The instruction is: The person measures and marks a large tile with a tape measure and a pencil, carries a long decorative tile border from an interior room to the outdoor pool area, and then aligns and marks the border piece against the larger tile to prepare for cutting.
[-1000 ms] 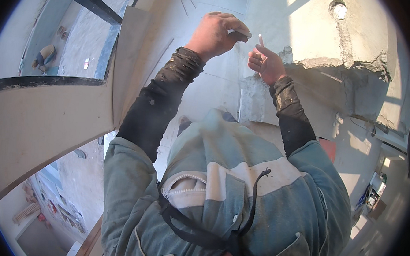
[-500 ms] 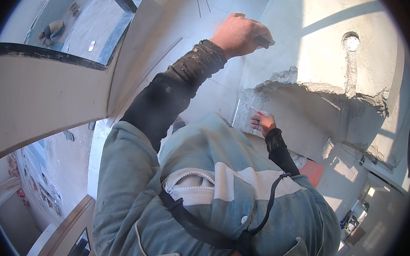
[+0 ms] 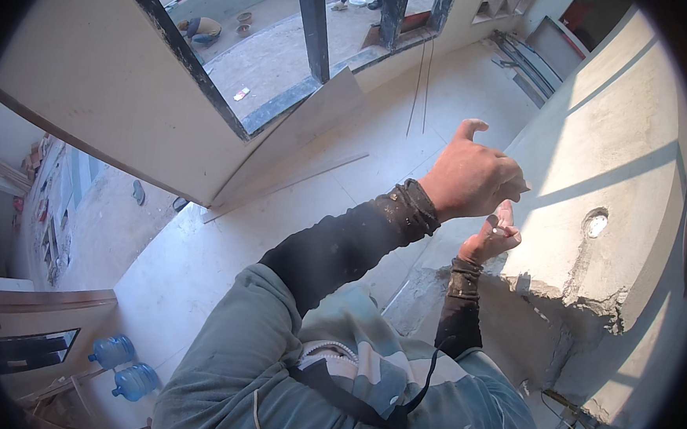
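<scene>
Sleeves (image 3: 350, 242), dark and bunched at the wrists, cover both forearms in the head view. The left arm reaches slantwise up and across the body to the right, its elbow bent outward. The left hand (image 3: 476, 175) shows its back, wrist nearly in line with the forearm; one finger sticks out and hooks at the top, while the others bend forward and down toward the right. It is loosely curled; whether it has hold of anything I cannot tell, since its palm side is hidden.

The right forearm rises almost upright, and the right hand (image 3: 491, 241) sits just below the left, one finger pointing up and the rest folded in. Its thumb and fingers are closed around a slim pale piece (image 3: 499, 232), of which only a short part shows. The raised finger comes near the left fingertips; contact between them cannot be made out.

Behind and to the right of the hands is a sunlit plastered wall (image 3: 542, 254) with a round hole (image 3: 595, 223) and a ragged broken edge (image 3: 528, 287). Two blue water bottles (image 3: 135, 381) are at lower left, well apart from the hands. Beyond the window frame (image 3: 313, 28), another person (image 3: 204, 31) is bent low.
</scene>
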Tool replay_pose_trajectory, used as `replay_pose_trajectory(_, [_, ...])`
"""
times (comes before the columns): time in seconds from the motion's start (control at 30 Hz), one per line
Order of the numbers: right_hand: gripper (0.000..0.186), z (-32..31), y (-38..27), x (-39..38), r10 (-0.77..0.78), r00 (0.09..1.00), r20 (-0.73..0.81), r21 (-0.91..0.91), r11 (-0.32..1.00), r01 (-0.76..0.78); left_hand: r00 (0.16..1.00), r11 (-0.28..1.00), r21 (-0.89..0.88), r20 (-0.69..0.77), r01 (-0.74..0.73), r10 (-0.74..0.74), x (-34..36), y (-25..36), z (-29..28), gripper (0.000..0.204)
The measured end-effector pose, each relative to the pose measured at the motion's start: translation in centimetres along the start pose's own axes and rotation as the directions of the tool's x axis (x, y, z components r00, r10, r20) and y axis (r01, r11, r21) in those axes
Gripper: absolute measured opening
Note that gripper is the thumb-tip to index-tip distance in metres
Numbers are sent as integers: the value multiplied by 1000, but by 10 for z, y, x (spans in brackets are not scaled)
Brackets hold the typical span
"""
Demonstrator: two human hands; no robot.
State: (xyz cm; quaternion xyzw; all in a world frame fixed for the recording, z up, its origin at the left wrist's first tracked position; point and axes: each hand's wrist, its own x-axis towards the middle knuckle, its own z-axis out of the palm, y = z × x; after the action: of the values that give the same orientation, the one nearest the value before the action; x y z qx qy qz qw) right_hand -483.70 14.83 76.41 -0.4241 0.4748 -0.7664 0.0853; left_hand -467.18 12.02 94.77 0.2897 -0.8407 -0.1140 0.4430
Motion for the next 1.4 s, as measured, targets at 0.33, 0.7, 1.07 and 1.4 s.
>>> replay_pose_trajectory(0.33, [70,111,-109,-107,-102,862,496,265,964,-38,967,928,288,-159,237,-198,-59,80,-159,19])
replay_pose_trajectory(0.7, [76,265,-301,-309,-206,492,846,488,671,-559,245,469,-540,-436,698,-866,-458,54,-388,75])
replay_pose_trajectory(1.07, [67,400,-493,-565,-676,-43,736,48,116,-992,-441,-244,-857,455,-455,-774,-792,26,-429,125])
replay_pose_trajectory(1.4, [48,588,-598,-756,-929,-125,348,-297,17,-955,-348,89,-716,224,-693,-910,-971,-38,-560,69])
